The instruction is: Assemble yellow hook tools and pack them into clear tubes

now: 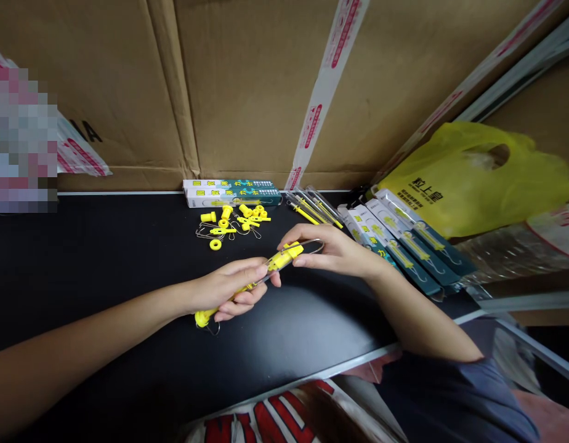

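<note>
My left hand [233,289] is closed around a long clear tube with yellow parts, a spring scale [266,271], held slanted over the black table [104,258]. Its yellow bottom cap and a small wire ring stick out below my fingers. My right hand [330,249] pinches the upper yellow end of the same scale, where a metal wire hook sticks out to the right. Behind my hands lies a pile of loose yellow plastic parts and wire hooks [233,223].
Two printed boxes [231,192] lie at the table's back edge. Several clear tubes [314,208] and a row of packaged scales [399,243] lie to the right, beside a yellow plastic bag [469,178]. Cardboard boxes [247,80] wall off the back.
</note>
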### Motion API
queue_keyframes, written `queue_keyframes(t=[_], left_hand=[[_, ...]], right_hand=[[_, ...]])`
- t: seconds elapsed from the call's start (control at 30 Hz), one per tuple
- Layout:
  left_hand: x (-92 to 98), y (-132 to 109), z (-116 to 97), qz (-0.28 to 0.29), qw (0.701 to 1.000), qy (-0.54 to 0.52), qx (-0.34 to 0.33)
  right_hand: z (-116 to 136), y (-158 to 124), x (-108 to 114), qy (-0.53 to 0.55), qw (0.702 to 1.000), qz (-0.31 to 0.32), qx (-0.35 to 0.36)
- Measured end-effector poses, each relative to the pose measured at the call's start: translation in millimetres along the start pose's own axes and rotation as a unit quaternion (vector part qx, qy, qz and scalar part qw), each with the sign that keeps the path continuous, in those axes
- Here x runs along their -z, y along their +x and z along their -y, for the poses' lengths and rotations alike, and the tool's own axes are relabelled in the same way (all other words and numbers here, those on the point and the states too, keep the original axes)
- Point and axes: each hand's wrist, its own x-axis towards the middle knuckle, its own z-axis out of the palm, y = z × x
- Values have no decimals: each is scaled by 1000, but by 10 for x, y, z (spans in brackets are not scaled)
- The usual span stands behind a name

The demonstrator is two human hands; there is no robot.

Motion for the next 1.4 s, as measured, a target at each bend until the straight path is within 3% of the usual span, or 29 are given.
queue_keyframes(t=[0.17,0.3,0.5,0.6,0.73,0.97,1.07,1.17,1.4], left_hand=[[45,-22,-14,14,999,36,22],[51,-28,-20,13,997,66,30],[-3,-44,-89,-70,977,198,26],[-2,-58,-160,-126,930,346,-8],[42,-65,-222,-130,865,483,-38],[94,-61,-160,-200,757,622,-23],[93,-59,-148,-214,725,654,-21],[87,-61,-157,-215,726,653,-17],[90,-59,-193,-208,777,593,-47]], right_hand=[[25,2,-8,-85,995,33,36],[21,1,-27,-92,993,36,56],[-46,7,-78,-116,990,13,75],[-71,25,-91,-142,987,1,75],[-74,44,-90,-194,977,-9,83],[-95,40,-92,-262,958,-47,105],[-107,37,-102,-278,953,-55,108],[-117,27,-124,-284,951,-59,105],[-88,-5,-85,-205,968,-105,97]])
